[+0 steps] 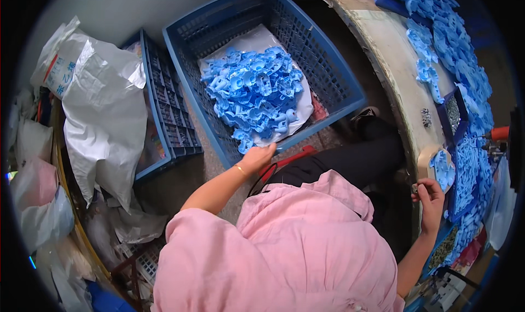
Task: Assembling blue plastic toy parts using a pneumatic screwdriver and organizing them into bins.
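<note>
My left hand is closed on the near rim of a large blue plastic crate. Inside it, a heap of light blue moulded plastic pieces lies on a white plastic bag. At the worktable's edge, over on the right, my right hand has its thumb and fingers pinched together. Something small and dark shows at the fingertips, too small to name. Just beyond that hand, a light blue shell piece sits in a beige holder on the table.
More blue pieces cover the right side of the worktable. A small bin of metal screws and a little pile of screws are there too. Left stands another blue crate with a white sack beside it.
</note>
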Available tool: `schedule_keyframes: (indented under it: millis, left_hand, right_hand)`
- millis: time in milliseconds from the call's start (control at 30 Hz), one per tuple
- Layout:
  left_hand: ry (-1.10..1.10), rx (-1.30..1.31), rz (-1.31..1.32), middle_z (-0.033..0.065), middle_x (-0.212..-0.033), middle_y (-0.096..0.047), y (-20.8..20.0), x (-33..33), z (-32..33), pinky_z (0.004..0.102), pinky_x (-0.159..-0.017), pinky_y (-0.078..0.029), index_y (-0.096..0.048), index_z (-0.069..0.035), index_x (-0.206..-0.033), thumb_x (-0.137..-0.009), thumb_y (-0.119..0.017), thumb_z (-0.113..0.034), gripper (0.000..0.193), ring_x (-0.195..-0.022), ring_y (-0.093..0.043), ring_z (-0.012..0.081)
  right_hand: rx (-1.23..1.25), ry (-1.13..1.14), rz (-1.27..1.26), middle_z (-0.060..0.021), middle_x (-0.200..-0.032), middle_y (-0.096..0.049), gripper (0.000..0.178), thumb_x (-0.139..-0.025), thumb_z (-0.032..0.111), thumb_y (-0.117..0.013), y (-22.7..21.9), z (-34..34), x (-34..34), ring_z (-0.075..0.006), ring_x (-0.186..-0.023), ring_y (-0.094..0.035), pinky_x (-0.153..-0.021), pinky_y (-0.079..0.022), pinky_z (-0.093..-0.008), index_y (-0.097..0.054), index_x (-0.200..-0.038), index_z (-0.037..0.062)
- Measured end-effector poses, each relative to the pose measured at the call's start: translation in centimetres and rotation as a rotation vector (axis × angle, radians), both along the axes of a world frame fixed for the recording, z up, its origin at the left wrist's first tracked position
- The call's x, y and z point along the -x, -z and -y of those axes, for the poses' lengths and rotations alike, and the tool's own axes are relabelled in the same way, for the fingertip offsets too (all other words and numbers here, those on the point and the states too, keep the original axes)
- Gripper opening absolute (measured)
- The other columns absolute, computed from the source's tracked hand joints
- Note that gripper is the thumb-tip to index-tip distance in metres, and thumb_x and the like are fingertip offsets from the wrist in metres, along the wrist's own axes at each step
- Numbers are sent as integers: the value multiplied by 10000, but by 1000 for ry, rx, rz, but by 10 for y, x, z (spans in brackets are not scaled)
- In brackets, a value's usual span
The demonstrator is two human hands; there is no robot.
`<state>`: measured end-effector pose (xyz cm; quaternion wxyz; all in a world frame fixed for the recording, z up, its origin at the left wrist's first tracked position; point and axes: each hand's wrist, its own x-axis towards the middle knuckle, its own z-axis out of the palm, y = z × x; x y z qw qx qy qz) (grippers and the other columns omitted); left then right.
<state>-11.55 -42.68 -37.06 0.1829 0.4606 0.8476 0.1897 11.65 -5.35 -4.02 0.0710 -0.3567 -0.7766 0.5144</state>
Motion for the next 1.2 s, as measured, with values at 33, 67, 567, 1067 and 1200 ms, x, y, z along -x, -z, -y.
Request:
schedule_keyframes:
  millis: [33,67,567,1067,1200]
  left_hand:
    - [2,-23,8,194,-708,-644,5,-2,-15,483,-519,-503,-425,-22,-1022,-858,-500,-123,207,-611,-650,376]
    - [10,-27,4,194,-708,-644,5,-2,-31,483,-519,-503,-425,-22,-1022,-858,-500,-123,207,-611,-650,376]
    - [133,14,37,200,-688,-648,3,9,-90,490,-558,-502,-470,-7,-986,-851,-570,-264,307,-632,-654,378]
    - [-471,-122,-83,174,-766,-641,14,2,30,464,-972,-386,-484,6,-954,-910,-587,-382,404,-802,-629,348]
    - [-260,-180,30,200,-786,-635,6,-7,-5,476,-846,-451,-438,6,-977,-814,-665,-543,616,-827,-633,390]
  right_hand:
    - [2,-2,4,-29,-865,-645,139,-926,120,-621,-1,1,-2,-87,-700,-614,-635,-483,-205,-630,-1025,23]
    - [-2,6,0,-29,-865,-645,139,-926,120,-621,-2,2,-5,-87,-700,-614,-635,-483,-205,-630,-1025,23]
    - [52,30,8,-4,-851,-632,133,-937,148,-617,27,7,-15,-77,-688,-594,-615,-464,-204,-630,-1028,52]
    - [23,6,51,6,-861,-625,150,-938,149,-619,39,13,-4,-65,-701,-593,-628,-464,-195,-633,-1047,48]
    - [4,70,26,0,-866,-631,160,-939,153,-617,42,13,-23,-64,-704,-589,-630,-464,-196,-630,-1055,45]
